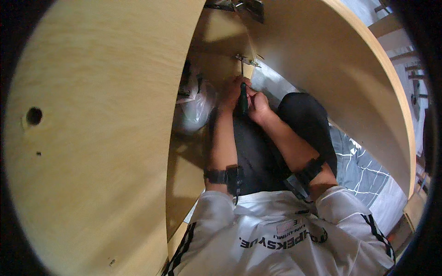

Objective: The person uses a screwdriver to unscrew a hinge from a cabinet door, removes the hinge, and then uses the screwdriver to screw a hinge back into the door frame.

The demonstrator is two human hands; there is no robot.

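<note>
Straight ahead of the left hand [232,94], which pinches a dark screwdriver [243,99], the tool's long axis runs to a metal hinge [253,62]; the right hand [260,106], farther back, curls beside it, grip unclear.

White shirt [271,230], black forearm straps [223,175]

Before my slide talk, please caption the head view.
Left hand and right hand hold a dark-handled screwdriver at a small metal fitting.

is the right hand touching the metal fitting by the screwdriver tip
Apart: the head view shows a visible gap between the right hand and the metal fitting.
</note>
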